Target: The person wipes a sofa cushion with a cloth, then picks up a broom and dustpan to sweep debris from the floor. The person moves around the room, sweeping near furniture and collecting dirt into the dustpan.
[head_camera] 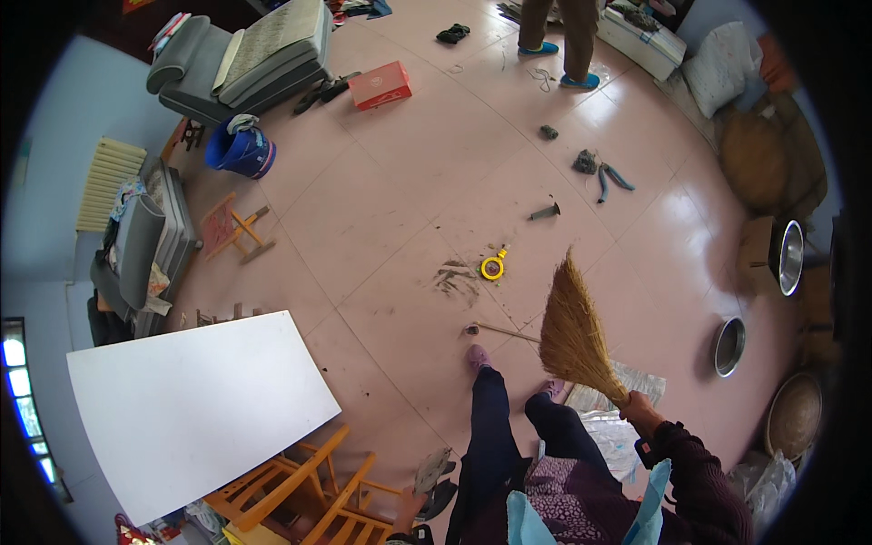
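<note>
My right hand [640, 412] grips the bound handle of a straw hand broom [579, 327], its bristles fanning up and away from me above the floor. Low in the picture, my left hand [407, 509] is partly cut off by shadow and the frame edge; it seems closed on a grey cloth-like piece [432, 470]. On the tiles ahead lie a yellow ring with a short handle [502, 255], dark dirt smears [455, 278] and a thin wooden stick [507, 332], partly covered by the broom. Beyond them are a grey hammer-like tool [544, 212] and blue-handled pliers [614, 178].
A white tabletop [204, 415] and wooden chairs [293, 477] stand left. Further off are a folding stool [235, 228], blue bucket [242, 150], red box [380, 85] and another person's legs [579, 41]. Metal basins [729, 346] and plastic sheeting [613, 436] lie right.
</note>
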Demonstrator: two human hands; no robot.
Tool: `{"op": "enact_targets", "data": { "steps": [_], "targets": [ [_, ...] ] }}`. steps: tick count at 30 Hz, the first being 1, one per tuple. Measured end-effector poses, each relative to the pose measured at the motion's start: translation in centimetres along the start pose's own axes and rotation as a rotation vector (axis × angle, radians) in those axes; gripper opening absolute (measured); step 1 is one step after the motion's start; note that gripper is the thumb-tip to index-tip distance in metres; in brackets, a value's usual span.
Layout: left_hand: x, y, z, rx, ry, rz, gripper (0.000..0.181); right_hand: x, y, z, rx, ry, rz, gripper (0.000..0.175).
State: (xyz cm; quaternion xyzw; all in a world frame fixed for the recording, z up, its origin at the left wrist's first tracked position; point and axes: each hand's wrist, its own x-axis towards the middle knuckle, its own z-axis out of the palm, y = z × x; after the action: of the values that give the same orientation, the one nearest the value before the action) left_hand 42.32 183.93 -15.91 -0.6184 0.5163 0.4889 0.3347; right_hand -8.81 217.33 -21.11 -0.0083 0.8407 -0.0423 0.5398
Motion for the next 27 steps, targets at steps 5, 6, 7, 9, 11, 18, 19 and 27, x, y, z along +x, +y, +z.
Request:
{"op": "enact_targets", "data": {
  "steps": [5,6,7,9,11,18,19,27],
  "targets": [
    [-0.7,1.4,-4.3,-0.190,0.136,0.022,0.041,-2.7,-6.5,-1.2,0.073,0.078,-0.039,0.037],
    [-0.6,1.6,-5.1,-0.184,0.171,0.057,0.040,-2.8,-8.2,-1.5,0.070,0.102,-0.056,0.038],
    [-0.1,1.8,-5.7,-0.193,0.218,0.054,0.042,-2.9,-9.8,-2.0,0.060,0.124,-0.100,0.038],
    [1.6,2.3,-6.3,-0.229,0.338,0.097,0.046,-2.4,-13.4,-2.1,-0.083,0.236,-0.233,0.043],
    [4.5,3.5,-8.3,0.055,0.172,0.097,0.056,-2.1,-17.0,-2.2,-0.177,0.292,-0.332,0.044],
    [9.1,16.2,-6.1,-0.810,-0.167,0.333,0.076,-0.8,-30.3,3.7,-0.310,0.069,-0.721,0.060],
    [10.1,18.1,-5.5,-0.918,-0.339,0.295,0.076,-0.5,-31.6,5.0,-0.300,0.070,-0.914,0.062],
    [18.5,29.3,3.9,-1.704,-0.176,0.344,0.070,9.3,-37.3,8.0,-0.487,-0.030,-1.411,0.061]
  ]
}}
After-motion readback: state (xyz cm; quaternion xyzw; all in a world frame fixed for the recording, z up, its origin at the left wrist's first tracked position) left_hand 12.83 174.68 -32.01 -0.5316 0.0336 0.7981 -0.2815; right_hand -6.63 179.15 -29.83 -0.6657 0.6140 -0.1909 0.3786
